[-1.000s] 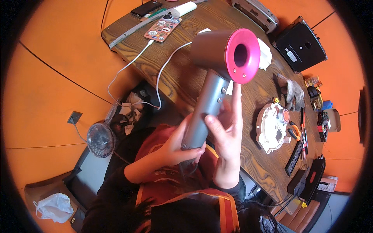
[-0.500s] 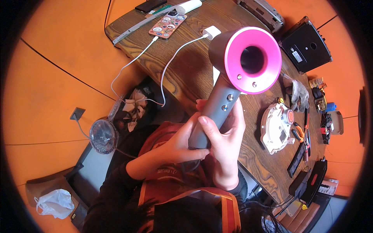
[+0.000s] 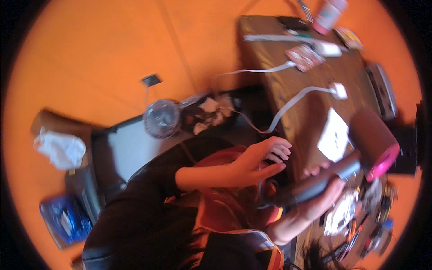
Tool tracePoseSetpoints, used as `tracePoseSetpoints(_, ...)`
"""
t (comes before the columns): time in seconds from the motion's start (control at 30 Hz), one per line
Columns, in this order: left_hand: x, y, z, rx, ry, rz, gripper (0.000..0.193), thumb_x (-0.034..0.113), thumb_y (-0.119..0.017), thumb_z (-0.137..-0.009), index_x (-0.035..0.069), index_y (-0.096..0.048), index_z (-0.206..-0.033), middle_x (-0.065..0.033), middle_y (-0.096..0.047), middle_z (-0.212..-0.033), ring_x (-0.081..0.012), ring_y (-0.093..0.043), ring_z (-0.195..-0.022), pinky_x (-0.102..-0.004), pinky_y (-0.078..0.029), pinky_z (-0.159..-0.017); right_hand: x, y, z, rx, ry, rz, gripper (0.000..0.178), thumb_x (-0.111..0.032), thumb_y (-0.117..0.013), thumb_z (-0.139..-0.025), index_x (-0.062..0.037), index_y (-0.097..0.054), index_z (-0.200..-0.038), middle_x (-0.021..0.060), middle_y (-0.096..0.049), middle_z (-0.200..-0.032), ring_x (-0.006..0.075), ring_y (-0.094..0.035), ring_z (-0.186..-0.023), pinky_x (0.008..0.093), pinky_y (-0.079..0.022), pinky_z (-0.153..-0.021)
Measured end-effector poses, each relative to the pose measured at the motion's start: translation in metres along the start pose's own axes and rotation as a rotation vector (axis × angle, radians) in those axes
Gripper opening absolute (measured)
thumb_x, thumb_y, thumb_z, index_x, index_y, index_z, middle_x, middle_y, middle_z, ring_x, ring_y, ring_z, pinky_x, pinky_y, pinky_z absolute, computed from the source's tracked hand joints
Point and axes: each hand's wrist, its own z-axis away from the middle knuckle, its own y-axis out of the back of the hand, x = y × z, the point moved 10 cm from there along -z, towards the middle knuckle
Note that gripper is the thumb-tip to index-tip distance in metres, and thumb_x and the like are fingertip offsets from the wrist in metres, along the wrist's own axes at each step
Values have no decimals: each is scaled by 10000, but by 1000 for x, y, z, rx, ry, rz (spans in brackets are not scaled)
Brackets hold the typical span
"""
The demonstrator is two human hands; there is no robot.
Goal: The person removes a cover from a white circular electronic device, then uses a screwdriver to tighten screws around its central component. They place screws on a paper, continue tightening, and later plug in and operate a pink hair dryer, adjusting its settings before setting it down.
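Observation:
A hair dryer with a grey body, a pink rim and a grey handle lies tilted in my right hand, at the right over the table. My right fingers and palm are closed round its handle, with some fingertips showing on the far side. My left hand is off the dryer, left of the handle, in front of my dark red apron. Its fingers are bent a little and apart from the thumb, with nothing between them. Motion blurs the picture.
The wooden table bears a sheet of white paper, a phone on a white cable, a white plug adapter and a blurred white part. Left of it stand a clear round bin and a white plastic bag.
My left hand has let go of the hair dryer and moved away from it. My right hand keeps the handle, now turned to the right. The view has swung left.

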Motion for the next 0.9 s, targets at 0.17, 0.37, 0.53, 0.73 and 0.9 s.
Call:
tracePoseSetpoints(0.17,-3,92,36,333,-89,-255,194,60,-483,-905,1,-497,-1089,-78,-568,-999,-151,-567,-922,-297,-469,-818,25,3,-7,-8,-98,-61,505,-409,-479,-896,1,-386,-1175,128,-461,-925,186,-482,-695,277,-426,-524)
tracePoseSetpoints(0.37,6,318,140,1169,-71,-1067,178,114,-579,-838,20,-577,-989,-129,-588,-885,-233,-585,-776,-321,-474,-696,31,-21,1,-242,-71,15,481,-332,-472,-921,-12,-342,-1256,123,-471,-964,178,-499,-702,272,-439,-536)
tracePoseSetpoints(0.53,-60,500,217,1314,751,-1336,504,359,-605,-812,118,-487,-1240,-135,-325,-1382,-347,-323,-1252,-508,-350,-957,39,-39,8,-295,-51,162,512,-311,-525,-894,-8,-341,-1264,161,-513,-926,182,-510,-649,274,-439,-505)
tracePoseSetpoints(0.73,-135,573,214,735,673,-1424,433,316,-539,-851,75,-507,-1210,-138,-599,-1068,-291,-572,-948,-387,-466,-801,59,-27,20,-53,-309,171,525,-168,-616,-766,-19,-369,-1205,149,-560,-795,203,-573,-592,321,-510,-497)
tracePoseSetpoints(0.9,-146,623,254,1072,633,-1052,387,338,-400,-939,7,-596,-978,-170,-644,-843,-318,-611,-759,-429,-474,-671,65,-52,20,-243,-296,170,551,-51,-565,-816,-31,-337,-1318,96,-570,-926,140,-563,-757,295,-484,-679)
